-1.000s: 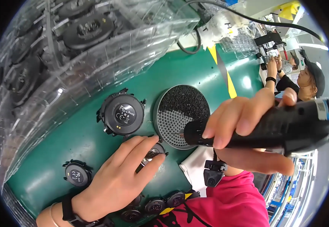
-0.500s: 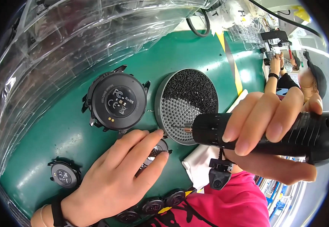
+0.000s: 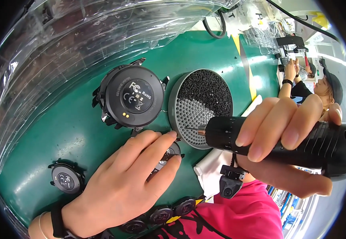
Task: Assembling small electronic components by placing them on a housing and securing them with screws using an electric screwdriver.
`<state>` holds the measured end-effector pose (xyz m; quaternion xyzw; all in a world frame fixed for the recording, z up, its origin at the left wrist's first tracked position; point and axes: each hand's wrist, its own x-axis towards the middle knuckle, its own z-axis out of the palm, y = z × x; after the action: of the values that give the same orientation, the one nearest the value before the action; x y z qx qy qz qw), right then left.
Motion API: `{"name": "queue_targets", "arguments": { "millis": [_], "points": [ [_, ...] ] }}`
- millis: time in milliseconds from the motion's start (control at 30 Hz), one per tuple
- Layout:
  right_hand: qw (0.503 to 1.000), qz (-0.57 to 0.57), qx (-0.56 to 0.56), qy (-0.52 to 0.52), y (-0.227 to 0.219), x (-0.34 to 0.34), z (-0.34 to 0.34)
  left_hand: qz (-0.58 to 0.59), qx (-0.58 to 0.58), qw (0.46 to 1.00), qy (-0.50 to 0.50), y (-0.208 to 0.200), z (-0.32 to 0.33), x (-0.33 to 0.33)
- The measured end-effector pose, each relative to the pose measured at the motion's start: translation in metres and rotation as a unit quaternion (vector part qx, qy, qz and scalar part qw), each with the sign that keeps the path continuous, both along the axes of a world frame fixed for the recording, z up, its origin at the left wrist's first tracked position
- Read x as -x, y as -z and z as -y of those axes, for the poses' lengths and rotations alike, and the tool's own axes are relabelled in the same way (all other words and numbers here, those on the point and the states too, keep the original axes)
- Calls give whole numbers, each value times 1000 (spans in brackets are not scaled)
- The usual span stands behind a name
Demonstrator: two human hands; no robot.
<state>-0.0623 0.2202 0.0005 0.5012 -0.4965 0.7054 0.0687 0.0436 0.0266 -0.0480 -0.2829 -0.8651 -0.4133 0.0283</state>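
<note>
My right hand (image 3: 282,127) is wrapped round a black electric screwdriver (image 3: 222,134), held nearly level. Its thin bit (image 3: 195,128) points left, over the perforated part of a round grey screw tray (image 3: 189,113). Small black screws (image 3: 204,87) heap up in the tray's far half. My left hand (image 3: 119,181) grips a round black watch case (image 3: 173,150) just below the tray, its fingers covering much of it. Beyond those fingers, a bigger black watch case (image 3: 135,95) lies back side up. Another small watch case (image 3: 65,178) rests left of my left hand.
Stacked clear plastic trays (image 3: 61,59) line the left and far side of the green table (image 3: 37,159). Several watch cases (image 3: 161,216) sit along the near edge. A white cloth (image 3: 208,169) and a small black camera (image 3: 227,187) are near my body. A co-worker's arm (image 3: 287,81) shows at right.
The table, tray and big watch case appear slightly farther right and up in the picture. Both hands keep their holds, and the bit stays over the tray.
</note>
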Motion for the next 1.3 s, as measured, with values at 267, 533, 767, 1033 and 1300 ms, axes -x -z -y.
{"name": "queue_targets", "arguments": {
  "millis": [267, 533, 767, 1033, 1300],
  "points": [
    [1000, -7, 0, -1, -7, -5, -4, -1, -10, 1000, 0, 2, 0, 0],
    [998, 14, -49, 20, -20, -17, -13, -2, -8, 1000, -1, 4, -1, 0],
    [999, 19, -25, 21, -7, -18, 5, -4, 3, 1000, 0, 3, -1, -1],
    [999, 25, 4, 23, -3, -18, 3, -2, -5, 1000, -1, 3, -1, -1],
    [998, 42, 29, 26, 5, -22, 4, 1, -14, 1000, -7, 2, -1, -2]
  ]
}}
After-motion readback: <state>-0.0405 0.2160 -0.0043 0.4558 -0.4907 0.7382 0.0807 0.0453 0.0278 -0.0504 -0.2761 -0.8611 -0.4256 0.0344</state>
